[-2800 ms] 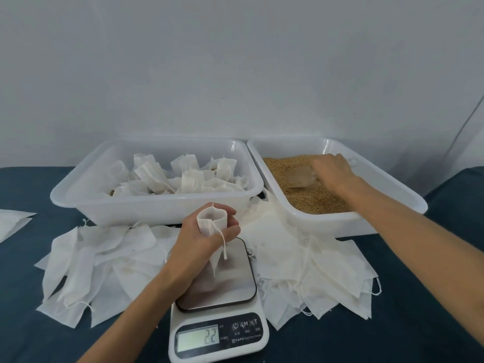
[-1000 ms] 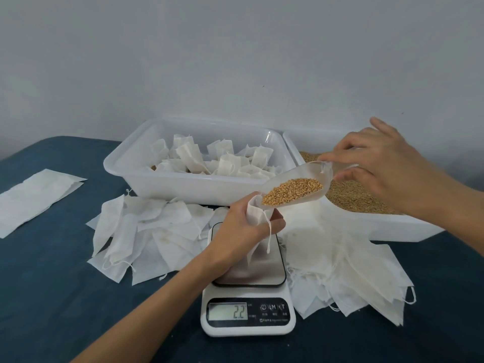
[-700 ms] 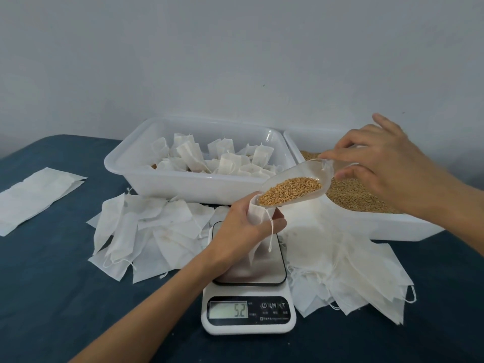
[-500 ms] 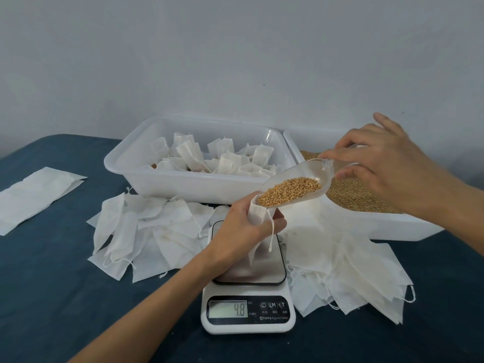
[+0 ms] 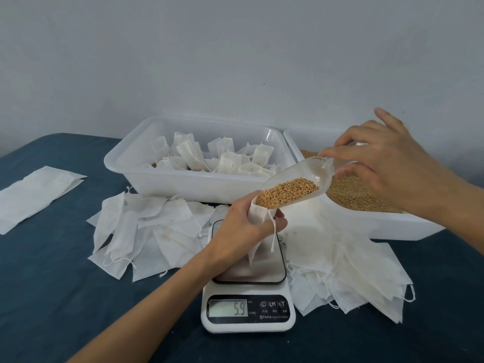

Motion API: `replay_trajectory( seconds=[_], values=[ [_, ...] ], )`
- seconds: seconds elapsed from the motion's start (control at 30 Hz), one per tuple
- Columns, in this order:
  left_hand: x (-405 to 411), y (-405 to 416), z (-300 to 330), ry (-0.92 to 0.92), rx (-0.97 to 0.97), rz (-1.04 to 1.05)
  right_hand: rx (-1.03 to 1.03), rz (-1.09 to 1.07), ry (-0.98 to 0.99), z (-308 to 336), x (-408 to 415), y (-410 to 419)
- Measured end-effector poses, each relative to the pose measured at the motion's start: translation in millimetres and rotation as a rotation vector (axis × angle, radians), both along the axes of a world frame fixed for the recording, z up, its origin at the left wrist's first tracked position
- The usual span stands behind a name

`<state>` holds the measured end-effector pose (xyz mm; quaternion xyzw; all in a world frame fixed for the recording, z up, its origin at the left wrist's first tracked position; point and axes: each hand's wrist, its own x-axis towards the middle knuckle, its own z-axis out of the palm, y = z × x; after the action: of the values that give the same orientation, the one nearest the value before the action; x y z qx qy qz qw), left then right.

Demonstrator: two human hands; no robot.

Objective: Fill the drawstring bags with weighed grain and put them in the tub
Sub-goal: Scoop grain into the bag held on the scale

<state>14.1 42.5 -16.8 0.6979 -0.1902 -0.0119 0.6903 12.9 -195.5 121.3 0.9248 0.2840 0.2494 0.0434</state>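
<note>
My left hand (image 5: pixel 242 226) holds a small white drawstring bag (image 5: pixel 258 218) upright on the steel plate of the kitchen scale (image 5: pixel 248 314), whose display reads 5.9. My right hand (image 5: pixel 379 163) pinches the handle of a clear plastic scoop (image 5: pixel 303 176) full of golden grain, tilted with its lip at the bag's mouth. Behind on the left, the white tub (image 5: pixel 188 186) holds several filled bags. The white tub of grain (image 5: pixel 379 221) stands at the right.
Empty flat white bags lie in a heap left of the scale (image 5: pixel 146 231) and another right of it (image 5: pixel 348 271). A separate flat white sheet (image 5: pixel 34 195) lies at far left. All rests on a dark blue cloth (image 5: pixel 52 297), with a pale wall behind.
My right hand lifted the loaded scoop out of the grain tub and brought it to the bag's mouth. The scoop has tipped a little and the scale reading rose from 2.2 to 5.9.
</note>
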Motion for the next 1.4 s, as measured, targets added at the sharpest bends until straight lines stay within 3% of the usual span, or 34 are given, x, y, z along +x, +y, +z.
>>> replay_trajectory(
  seconds=[1.4],
  values=[
    [1.5, 1.4, -2.4, -0.001, 0.009, 0.003, 0.017, 0.0, -0.015, -3.9, 2.1, -3.4]
  ],
)
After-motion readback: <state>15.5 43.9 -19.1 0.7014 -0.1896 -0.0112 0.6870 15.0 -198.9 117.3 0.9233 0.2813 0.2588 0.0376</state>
